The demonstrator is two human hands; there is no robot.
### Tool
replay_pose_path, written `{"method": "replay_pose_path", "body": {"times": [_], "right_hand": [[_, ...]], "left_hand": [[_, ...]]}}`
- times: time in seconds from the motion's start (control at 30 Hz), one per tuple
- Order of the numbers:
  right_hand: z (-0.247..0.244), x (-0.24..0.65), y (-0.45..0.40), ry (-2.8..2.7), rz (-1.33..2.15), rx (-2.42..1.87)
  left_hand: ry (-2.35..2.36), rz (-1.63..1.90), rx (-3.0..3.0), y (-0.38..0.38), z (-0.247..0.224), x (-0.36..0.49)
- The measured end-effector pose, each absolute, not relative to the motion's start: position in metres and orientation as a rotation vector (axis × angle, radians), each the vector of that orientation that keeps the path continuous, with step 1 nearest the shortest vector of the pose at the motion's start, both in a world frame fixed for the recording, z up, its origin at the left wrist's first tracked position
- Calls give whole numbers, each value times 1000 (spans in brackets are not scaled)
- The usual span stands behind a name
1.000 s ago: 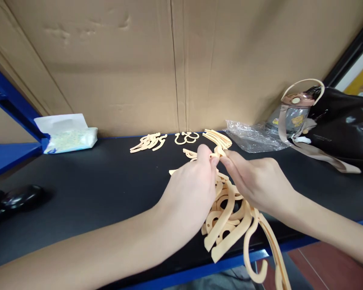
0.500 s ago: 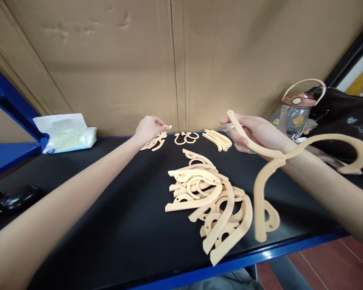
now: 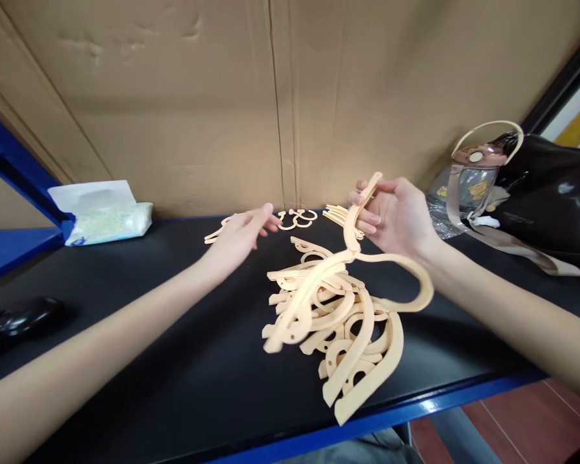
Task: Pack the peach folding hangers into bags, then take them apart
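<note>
The right hand (image 3: 399, 219) is clamped, thumb against fingers, on the upper arm of a jointed cream hanger (image 3: 355, 255). The hanger is held clear of the black worktop (image 3: 188, 374), in front of the right palm: its upper arm points up and away from the person, its lower arm slopes down toward the left side, and its hook curves out to the right, below the palm. From this viewpoint the lower arm overlaps a heap of similar cream hangers (image 3: 368, 325) lying near the blue front edge (image 3: 430, 407). The left hand (image 3: 236, 235) is positioned well apart from the held hanger, over the far part of the worktop, with the fingers slightly bent; whether a small part lies between them cannot be determined. Loose cream arm pieces (image 3: 216, 232) are visible behind this hand, largely covered by it. Just right of its fingertips lie several loose hooks (image 3: 303, 219). Farther right, a bundle of slim strips (image 3: 336, 216) is partly hidden by the right fingers. A tissue packet (image 3: 109, 223) sits at the far left, before a cardboard panel (image 3: 188, 109). A handled bottle (image 3: 478, 183) stands at the right, beside a black bag (image 3: 551, 200).
</note>
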State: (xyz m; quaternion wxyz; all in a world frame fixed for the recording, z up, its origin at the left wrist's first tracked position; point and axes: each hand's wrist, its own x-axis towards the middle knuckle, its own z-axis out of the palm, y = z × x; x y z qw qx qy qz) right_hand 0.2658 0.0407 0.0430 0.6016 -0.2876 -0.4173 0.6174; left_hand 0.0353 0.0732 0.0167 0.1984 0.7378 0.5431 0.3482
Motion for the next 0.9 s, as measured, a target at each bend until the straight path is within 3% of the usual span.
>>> {"method": "replay_pose_path", "body": {"times": [0.13, 0.33, 0.67, 0.8, 0.9], "right_hand": [[38, 258, 30, -1112, 1307, -644], [19, 260, 36, -1404, 1181, -718], [15, 256, 10, -2398, 143, -1137], [12, 254, 5, -2455, -42, -1122], [10, 253, 7, -2406, -517, -972]], "left_hand": [[868, 711, 1441, 18, 19, 53], [902, 785, 1197, 5, 21, 46], [1089, 818, 1292, 16, 13, 38], [1125, 788, 1343, 14, 13, 41], [1065, 718, 1434, 7, 18, 44]]}}
